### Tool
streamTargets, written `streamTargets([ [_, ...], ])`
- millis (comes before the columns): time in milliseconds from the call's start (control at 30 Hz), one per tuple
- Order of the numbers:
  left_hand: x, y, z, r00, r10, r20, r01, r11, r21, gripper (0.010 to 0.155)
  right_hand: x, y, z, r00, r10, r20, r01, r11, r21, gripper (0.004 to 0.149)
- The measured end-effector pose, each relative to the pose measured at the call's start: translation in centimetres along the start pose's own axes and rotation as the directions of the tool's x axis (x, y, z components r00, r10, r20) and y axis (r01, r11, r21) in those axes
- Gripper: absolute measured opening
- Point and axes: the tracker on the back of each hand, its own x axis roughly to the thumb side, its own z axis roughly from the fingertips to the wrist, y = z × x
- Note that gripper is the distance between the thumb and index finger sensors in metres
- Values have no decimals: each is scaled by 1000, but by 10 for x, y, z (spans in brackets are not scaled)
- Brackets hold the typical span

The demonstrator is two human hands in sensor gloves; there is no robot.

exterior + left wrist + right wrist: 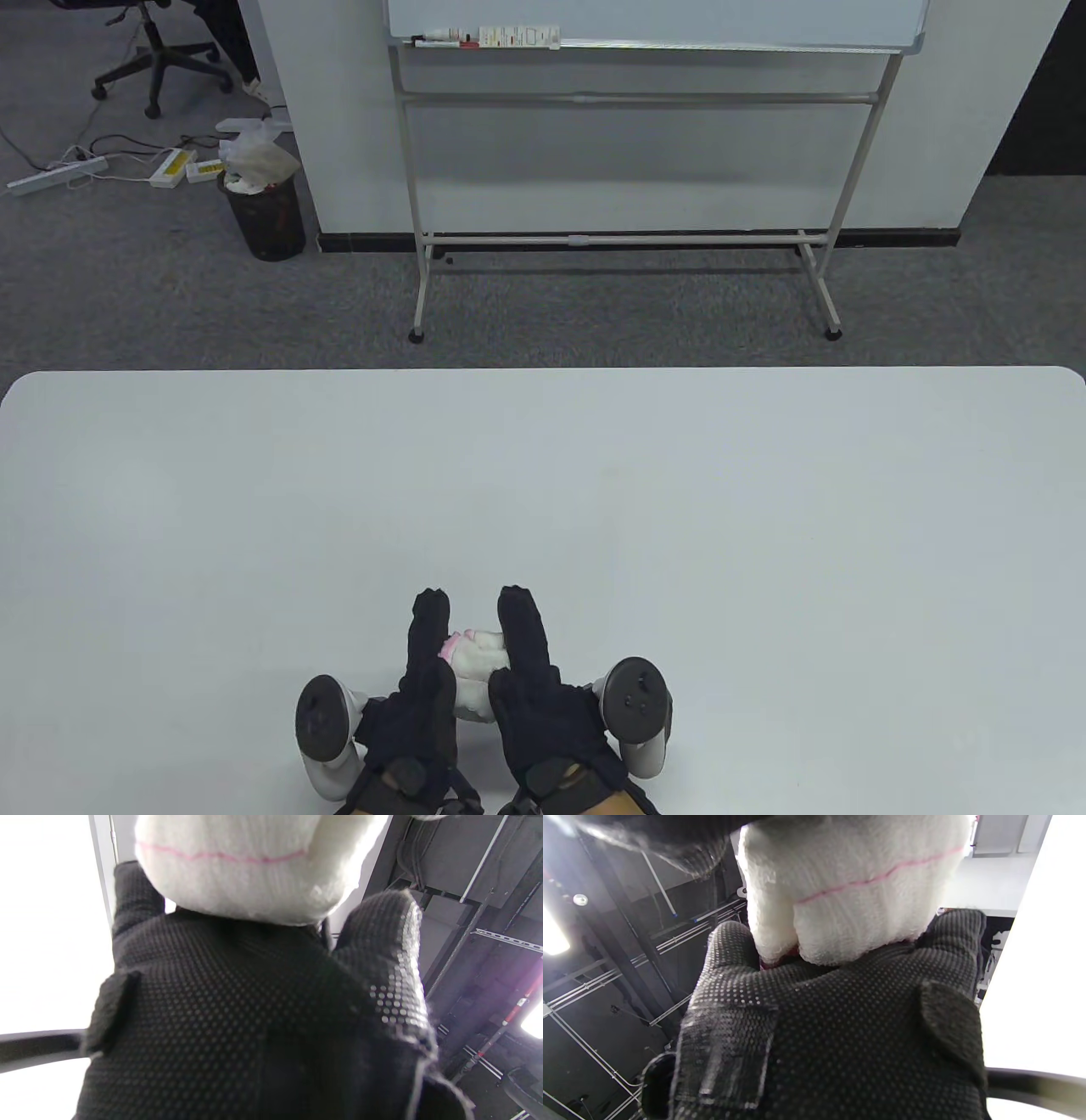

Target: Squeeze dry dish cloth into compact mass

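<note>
Pressing from both sides, the left hand (422,689) and right hand (536,688) clasp the white dish cloth (475,655) between their palms, each grip closed on the bunched cloth above the surface (679,509).

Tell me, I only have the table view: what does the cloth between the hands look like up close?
Observer: The cloth is white, bunched into a rounded wad, with a thin pink line across it.
Operator: Is the left hand actually touching it?
Observer: Yes. In the left wrist view the wad sits against the left hand, on the dotted palm side of the glove.
Operator: And the right hand?
Observer: Same there. The right wrist view shows the wad resting on the right hand, with glove fingers rising on both sides of it.
</note>
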Motion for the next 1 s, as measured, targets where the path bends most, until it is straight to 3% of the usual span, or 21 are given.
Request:
streamTargets([
  [300, 5, -20, -2, 1000, 9, -3, -10, 988, -154, 83, -4, 8, 3, 997, -54, -61, 61, 990, 125, 81],
  [700, 8, -19, -2, 999, -46, 7, 46, 987, -151, 84, -8, 10, 3, 990, -93, -107, 106, 986, 125, 81],
  [800, 10, -17, -2, 997, -77, 8, 77, 986, -147, 84, -11, 8, 1, 978, -172, -120, 185, 976, 114, 82],
  [900, 13, -14, -4, 987, -159, 16, 160, 977, -141, 84, -9, 2, -1, 980, -161, -114, 169, 983, 67, 80],
  [967, 15, -12, -5, 974, -227, 11, 226, 964, -141, 84, -4, -3, -1, 982, -160, -98, 152, 985, -84, 75],
  [1000, 16, -9, -6, 969, -249, 5, 247, 961, -125, 84, -3, -4, -2, 989, -128, -80, 122, 990, -75, 72],
])
